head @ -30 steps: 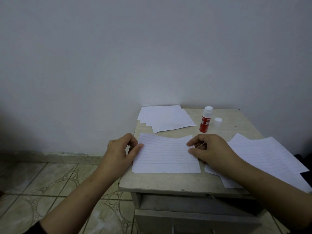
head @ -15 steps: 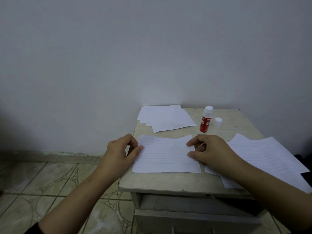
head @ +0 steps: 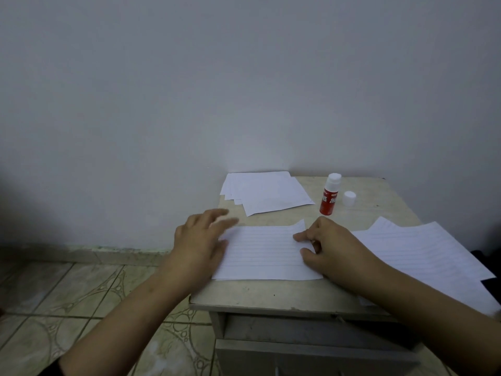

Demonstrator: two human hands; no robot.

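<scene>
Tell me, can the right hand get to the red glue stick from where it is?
Probably yes. The glue stick stands upright just beyond the right hand, with only bare table between them. The hand would first have to let go of the lined sheet it holds down.

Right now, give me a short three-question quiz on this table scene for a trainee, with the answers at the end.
1. True or false: the glue stick stands upright on the table.
2. Where is the white cap? A: on the glue stick. B: on the table beside the glue stick. C: in a hand.
3. At the lined sheet, which hand has its fingers stretched out, the left hand or the right hand?

Key: 1 true. 2 B. 3 the left hand; the right hand's fingers are curled on the sheet's right edge.
</scene>
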